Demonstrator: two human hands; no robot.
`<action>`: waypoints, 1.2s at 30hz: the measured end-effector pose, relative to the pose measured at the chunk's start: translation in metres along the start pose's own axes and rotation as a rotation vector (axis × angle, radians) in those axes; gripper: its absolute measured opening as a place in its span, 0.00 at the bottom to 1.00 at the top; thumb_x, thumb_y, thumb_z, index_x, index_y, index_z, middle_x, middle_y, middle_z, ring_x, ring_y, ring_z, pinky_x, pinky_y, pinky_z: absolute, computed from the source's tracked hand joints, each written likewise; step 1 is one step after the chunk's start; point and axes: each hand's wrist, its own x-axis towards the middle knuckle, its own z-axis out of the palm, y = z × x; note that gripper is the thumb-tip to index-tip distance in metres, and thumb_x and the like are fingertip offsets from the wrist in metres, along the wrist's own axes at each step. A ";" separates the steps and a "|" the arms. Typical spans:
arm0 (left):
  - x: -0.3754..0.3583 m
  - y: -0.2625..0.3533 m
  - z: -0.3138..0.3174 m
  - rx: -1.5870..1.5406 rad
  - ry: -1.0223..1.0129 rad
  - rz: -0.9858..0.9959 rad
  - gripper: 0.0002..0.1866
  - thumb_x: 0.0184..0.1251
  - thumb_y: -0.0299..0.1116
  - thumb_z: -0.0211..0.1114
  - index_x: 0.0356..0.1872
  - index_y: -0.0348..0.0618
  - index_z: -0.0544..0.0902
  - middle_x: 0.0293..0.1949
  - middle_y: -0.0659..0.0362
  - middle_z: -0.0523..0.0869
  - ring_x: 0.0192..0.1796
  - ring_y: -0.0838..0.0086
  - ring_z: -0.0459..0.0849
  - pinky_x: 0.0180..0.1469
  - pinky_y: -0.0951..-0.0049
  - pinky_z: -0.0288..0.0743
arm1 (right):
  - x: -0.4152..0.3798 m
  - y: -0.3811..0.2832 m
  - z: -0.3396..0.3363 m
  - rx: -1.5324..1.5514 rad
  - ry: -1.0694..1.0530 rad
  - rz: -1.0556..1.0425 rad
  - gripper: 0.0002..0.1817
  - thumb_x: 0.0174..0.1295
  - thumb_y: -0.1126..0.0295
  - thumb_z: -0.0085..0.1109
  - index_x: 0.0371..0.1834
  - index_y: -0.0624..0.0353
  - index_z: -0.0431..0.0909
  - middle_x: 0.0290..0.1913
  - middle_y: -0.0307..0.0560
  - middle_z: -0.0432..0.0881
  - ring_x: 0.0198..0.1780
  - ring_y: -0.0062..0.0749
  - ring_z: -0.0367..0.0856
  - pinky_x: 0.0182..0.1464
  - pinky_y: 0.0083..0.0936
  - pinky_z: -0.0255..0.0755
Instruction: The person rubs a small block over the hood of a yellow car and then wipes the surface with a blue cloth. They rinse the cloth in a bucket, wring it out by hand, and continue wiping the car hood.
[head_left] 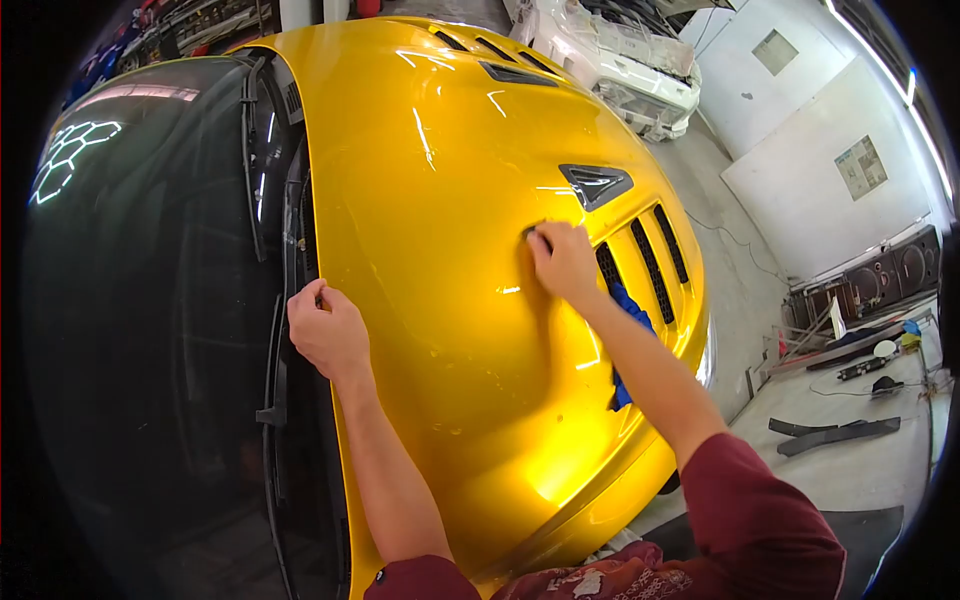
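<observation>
A glossy yellow car hood (pixel 440 230) fills the middle of the head view. My right hand (pixel 565 258) is at the hood surface, left of the black vent slots, with its fingers closed on a small dark object (pixel 530 232) that is mostly hidden. Over the hood's edge beside the windshield, my left hand (pixel 328 325) is closed, thumb and fingers pressed together; what it may hold is too small to name. A blue cloth (pixel 622 385) lies by the vent slots, partly behind my right forearm.
The dark windshield (pixel 150 330) and wiper (pixel 275 400) are on the left. A black triangular vent (pixel 596 184) rises from the hood. Behind stands a white car (pixel 620 60) with its front stripped. Black strips (pixel 838 436) and a cable lie on the floor at right.
</observation>
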 end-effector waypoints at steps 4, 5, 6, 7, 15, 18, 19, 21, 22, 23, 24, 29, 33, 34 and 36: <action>0.000 -0.002 0.002 0.015 0.004 0.005 0.09 0.70 0.26 0.62 0.44 0.35 0.89 0.45 0.50 0.88 0.45 0.53 0.89 0.50 0.62 0.84 | -0.027 -0.011 -0.005 0.041 0.085 -0.035 0.08 0.68 0.63 0.64 0.40 0.56 0.82 0.39 0.54 0.85 0.41 0.57 0.79 0.48 0.47 0.72; -0.003 -0.001 0.002 0.011 0.015 0.003 0.09 0.69 0.26 0.63 0.44 0.35 0.89 0.45 0.49 0.88 0.45 0.54 0.89 0.50 0.63 0.84 | -0.048 -0.029 -0.019 0.096 0.095 -0.055 0.08 0.67 0.64 0.65 0.40 0.56 0.81 0.39 0.53 0.85 0.41 0.58 0.79 0.48 0.47 0.72; -0.002 0.000 0.002 0.007 0.030 0.007 0.09 0.69 0.26 0.63 0.44 0.35 0.89 0.45 0.49 0.88 0.45 0.54 0.89 0.49 0.63 0.84 | -0.061 -0.039 -0.030 0.096 0.106 -0.098 0.08 0.67 0.64 0.65 0.39 0.56 0.81 0.39 0.53 0.85 0.41 0.58 0.79 0.48 0.48 0.72; 0.001 0.001 0.003 0.006 0.041 0.017 0.09 0.69 0.26 0.63 0.44 0.35 0.88 0.45 0.49 0.88 0.45 0.54 0.89 0.49 0.63 0.84 | -0.066 -0.043 -0.033 0.099 0.118 -0.142 0.08 0.67 0.64 0.66 0.39 0.56 0.81 0.39 0.53 0.84 0.41 0.58 0.79 0.47 0.48 0.72; -0.002 0.005 -0.002 -0.042 0.012 -0.033 0.09 0.71 0.25 0.62 0.44 0.33 0.88 0.46 0.49 0.88 0.45 0.53 0.89 0.50 0.62 0.84 | 0.051 0.009 0.025 0.039 0.054 -0.059 0.11 0.67 0.63 0.64 0.44 0.58 0.81 0.44 0.54 0.87 0.44 0.58 0.79 0.50 0.47 0.72; -0.004 0.008 -0.004 -0.008 0.013 -0.025 0.08 0.71 0.26 0.62 0.44 0.33 0.87 0.46 0.50 0.87 0.45 0.52 0.90 0.49 0.60 0.85 | 0.014 0.002 0.009 0.075 0.021 -0.030 0.14 0.67 0.62 0.66 0.50 0.59 0.82 0.47 0.56 0.87 0.48 0.60 0.80 0.54 0.49 0.72; -0.003 0.009 -0.004 -0.017 0.016 -0.027 0.09 0.72 0.25 0.62 0.44 0.33 0.87 0.46 0.50 0.87 0.45 0.52 0.89 0.50 0.60 0.84 | 0.015 0.003 0.009 0.071 0.014 -0.028 0.14 0.67 0.63 0.66 0.50 0.59 0.83 0.47 0.56 0.87 0.48 0.60 0.81 0.55 0.49 0.72; -0.005 0.009 -0.004 -0.027 0.023 -0.036 0.09 0.72 0.25 0.62 0.44 0.32 0.88 0.46 0.49 0.88 0.46 0.53 0.89 0.51 0.62 0.84 | 0.056 0.014 0.030 0.050 0.047 -0.141 0.14 0.67 0.62 0.65 0.48 0.60 0.84 0.46 0.56 0.88 0.49 0.58 0.81 0.54 0.49 0.73; -0.005 0.008 -0.004 -0.017 0.025 -0.039 0.09 0.72 0.25 0.62 0.44 0.32 0.88 0.46 0.49 0.88 0.46 0.52 0.89 0.51 0.62 0.84 | 0.084 0.019 0.043 0.018 -0.004 -0.106 0.14 0.67 0.61 0.65 0.46 0.60 0.85 0.45 0.56 0.88 0.49 0.57 0.81 0.54 0.48 0.73; -0.004 0.008 -0.004 -0.009 0.026 -0.041 0.09 0.72 0.25 0.62 0.44 0.32 0.88 0.46 0.49 0.88 0.46 0.52 0.89 0.51 0.62 0.84 | 0.107 0.026 0.056 0.027 0.001 -0.155 0.14 0.67 0.60 0.65 0.47 0.59 0.86 0.45 0.56 0.88 0.49 0.58 0.81 0.55 0.47 0.73; -0.005 0.008 -0.005 -0.006 0.021 -0.039 0.09 0.72 0.25 0.62 0.44 0.32 0.87 0.46 0.49 0.88 0.46 0.52 0.89 0.51 0.62 0.84 | 0.109 0.023 0.060 -0.011 0.031 -0.167 0.14 0.67 0.61 0.65 0.48 0.59 0.86 0.45 0.56 0.88 0.49 0.57 0.81 0.55 0.46 0.73; -0.004 0.005 -0.001 0.007 0.044 -0.032 0.09 0.72 0.27 0.63 0.44 0.33 0.88 0.47 0.50 0.88 0.46 0.52 0.89 0.50 0.61 0.84 | 0.047 0.013 0.028 0.028 0.082 -0.262 0.13 0.68 0.64 0.65 0.48 0.60 0.86 0.45 0.54 0.87 0.51 0.53 0.82 0.56 0.43 0.73; -0.008 0.005 0.000 0.048 0.044 -0.019 0.08 0.71 0.27 0.63 0.44 0.35 0.88 0.47 0.51 0.88 0.45 0.53 0.90 0.50 0.61 0.85 | 0.107 0.014 0.060 -0.006 0.023 -0.208 0.12 0.68 0.64 0.65 0.46 0.61 0.86 0.46 0.55 0.87 0.50 0.55 0.82 0.55 0.43 0.73; -0.008 0.005 0.000 0.062 0.047 -0.023 0.08 0.71 0.27 0.64 0.44 0.35 0.88 0.48 0.51 0.88 0.44 0.53 0.90 0.49 0.61 0.85 | 0.124 0.006 0.070 -0.038 0.025 -0.175 0.12 0.68 0.63 0.64 0.46 0.61 0.86 0.46 0.55 0.87 0.50 0.56 0.81 0.55 0.43 0.73; -0.009 0.004 0.000 0.062 0.039 -0.034 0.08 0.71 0.27 0.64 0.44 0.35 0.88 0.48 0.51 0.88 0.44 0.53 0.90 0.49 0.61 0.85 | 0.127 0.006 0.077 -0.029 0.059 -0.197 0.13 0.69 0.62 0.63 0.46 0.61 0.86 0.47 0.56 0.87 0.50 0.57 0.81 0.55 0.44 0.73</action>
